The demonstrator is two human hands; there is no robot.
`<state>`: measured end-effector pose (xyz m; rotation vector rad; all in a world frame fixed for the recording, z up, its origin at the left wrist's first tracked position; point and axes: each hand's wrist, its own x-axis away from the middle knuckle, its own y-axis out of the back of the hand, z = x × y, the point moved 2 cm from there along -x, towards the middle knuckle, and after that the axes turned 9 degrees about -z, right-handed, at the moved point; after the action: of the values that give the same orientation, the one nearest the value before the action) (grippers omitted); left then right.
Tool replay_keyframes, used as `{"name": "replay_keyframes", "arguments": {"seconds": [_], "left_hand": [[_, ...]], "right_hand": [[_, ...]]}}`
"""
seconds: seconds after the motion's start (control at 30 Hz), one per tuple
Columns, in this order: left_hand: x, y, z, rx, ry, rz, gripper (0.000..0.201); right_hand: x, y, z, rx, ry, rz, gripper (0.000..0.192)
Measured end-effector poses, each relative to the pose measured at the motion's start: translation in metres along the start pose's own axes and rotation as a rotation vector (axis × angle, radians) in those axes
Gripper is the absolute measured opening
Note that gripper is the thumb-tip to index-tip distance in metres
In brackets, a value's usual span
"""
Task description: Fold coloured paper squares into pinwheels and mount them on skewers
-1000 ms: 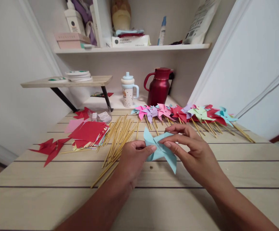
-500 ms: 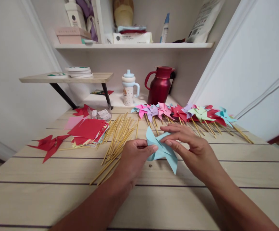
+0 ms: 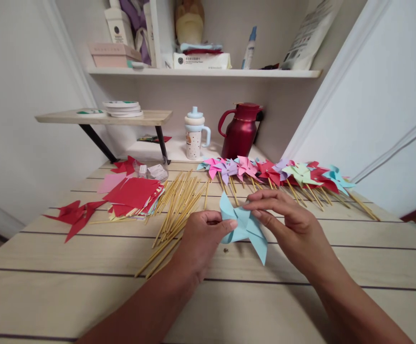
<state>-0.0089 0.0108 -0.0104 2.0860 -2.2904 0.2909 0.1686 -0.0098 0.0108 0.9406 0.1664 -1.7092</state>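
Note:
A light blue paper pinwheel (image 3: 244,223) is held above the table between both hands, its pointed blades spread. My left hand (image 3: 203,235) pinches its left side, thumb on top and the other fingers mostly hidden beneath. The thumb and fingertips of my right hand (image 3: 282,217) close on the upper right blade. A bundle of thin wooden sticks (image 3: 179,200) lies just left of my left hand. Beyond my right hand, a row of finished pinwheels (image 3: 246,167) on sticks, in pink, purple, red, green and blue, rests along the back.
At the left lie a stack of coloured paper squares (image 3: 132,193), a red folded pinwheel (image 3: 74,215) and small clear packets (image 3: 156,172). Behind stand a cup with a handle (image 3: 193,138), a red thermos jug (image 3: 240,131) and a small raised wooden shelf (image 3: 150,117).
The view has tilted slightly. My right fingers have shifted a little on the upper right blade, and more of the pinwheel's folded centre shows. My left hand keeps its hold.

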Motion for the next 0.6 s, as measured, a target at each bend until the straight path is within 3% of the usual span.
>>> {"name": "replay_keyframes", "arguments": {"seconds": [0.23, 0.43, 0.6], "left_hand": [[0.0029, -0.0012, -0.0018, 0.003, 0.011, 0.002, 0.019], [0.0026, 0.0012, -0.0025, 0.058, 0.023, -0.015, 0.018], [0.0027, 0.0016, -0.0023, 0.063, 0.019, 0.001, 0.019]], "right_hand": [[-0.002, 0.0, -0.0002, 0.017, -0.053, 0.009, 0.015], [-0.0019, -0.0035, -0.0002, 0.042, -0.114, 0.131, 0.017], [-0.0008, -0.0042, -0.0007, 0.021, -0.126, 0.133, 0.016]]}}
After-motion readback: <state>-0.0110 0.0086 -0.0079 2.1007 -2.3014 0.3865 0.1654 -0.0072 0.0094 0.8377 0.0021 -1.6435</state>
